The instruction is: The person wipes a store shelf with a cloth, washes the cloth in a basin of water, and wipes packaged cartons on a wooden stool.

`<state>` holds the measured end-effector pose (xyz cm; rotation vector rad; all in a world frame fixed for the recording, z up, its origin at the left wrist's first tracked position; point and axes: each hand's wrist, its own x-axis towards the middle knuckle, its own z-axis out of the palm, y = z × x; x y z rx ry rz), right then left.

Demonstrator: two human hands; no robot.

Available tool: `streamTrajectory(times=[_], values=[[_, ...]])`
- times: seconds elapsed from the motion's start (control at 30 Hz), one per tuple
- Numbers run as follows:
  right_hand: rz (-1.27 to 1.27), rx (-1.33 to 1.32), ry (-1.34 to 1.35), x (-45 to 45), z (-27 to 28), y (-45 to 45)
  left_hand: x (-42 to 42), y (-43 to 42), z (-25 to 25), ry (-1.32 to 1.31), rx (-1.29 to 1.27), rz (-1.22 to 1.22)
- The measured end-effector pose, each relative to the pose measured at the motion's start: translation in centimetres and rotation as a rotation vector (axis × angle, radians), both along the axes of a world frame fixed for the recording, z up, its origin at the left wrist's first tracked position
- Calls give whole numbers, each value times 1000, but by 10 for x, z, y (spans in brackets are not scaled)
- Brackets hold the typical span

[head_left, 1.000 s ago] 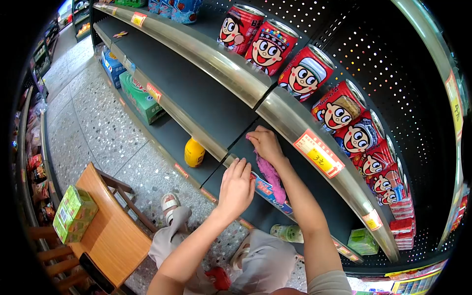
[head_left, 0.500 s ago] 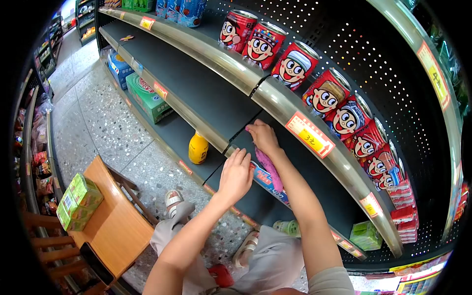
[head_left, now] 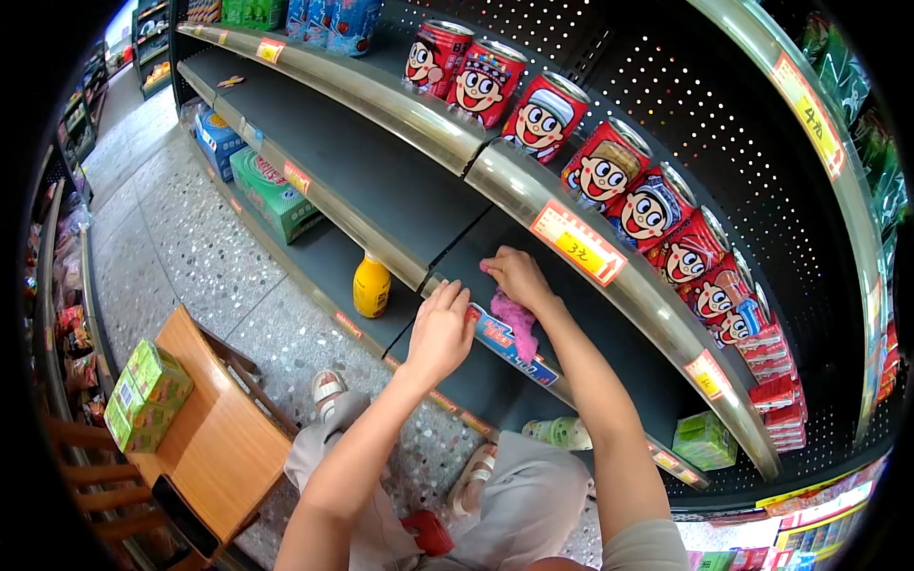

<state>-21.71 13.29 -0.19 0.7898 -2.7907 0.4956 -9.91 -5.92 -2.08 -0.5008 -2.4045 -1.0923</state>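
Pinched in the fingers of my right hand (head_left: pixel 519 276) is a fuzzy pink cloth (head_left: pixel 514 322), which hangs down onto the shelf board and its front edge. My left hand (head_left: pixel 442 328) lies over the front rail (head_left: pixel 381 249) of that same shelf, its fingers stretched out and holding nothing. Just right of it, a blue label strip (head_left: pixel 514 347) is fixed along the rail, partly covered by the cloth. Both hands are at the middle shelf (head_left: pixel 581 328), below the row of red cans (head_left: pixel 541 119).
A yellow bottle (head_left: pixel 372 285) and a green box (head_left: pixel 276 195) stand on the bottom shelf. At lower right are a green-capped container (head_left: pixel 560 433) and a green pack (head_left: pixel 705 440). A wooden stool (head_left: pixel 214 433) bearing a green carton pack (head_left: pixel 148 395) stands at left.
My right hand has shifted slightly down with the cloth, which now bunches nearer the rail and uncovers more of the blue label. The whole view has slid a little leftward.
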Motion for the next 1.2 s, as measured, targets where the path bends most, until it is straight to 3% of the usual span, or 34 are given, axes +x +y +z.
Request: streamTrajectory(times=[0.53,0.97,1.2], values=[[-58,-130,-38,-24,-5,-19,-2,-2,5,-36,-49,7],[-80,62,233,-49,-21,-34,-1,3,2,-13,-57,31],[-32,-53,79,-46,-12,-30,-2,-1,0,-1,-53,10]])
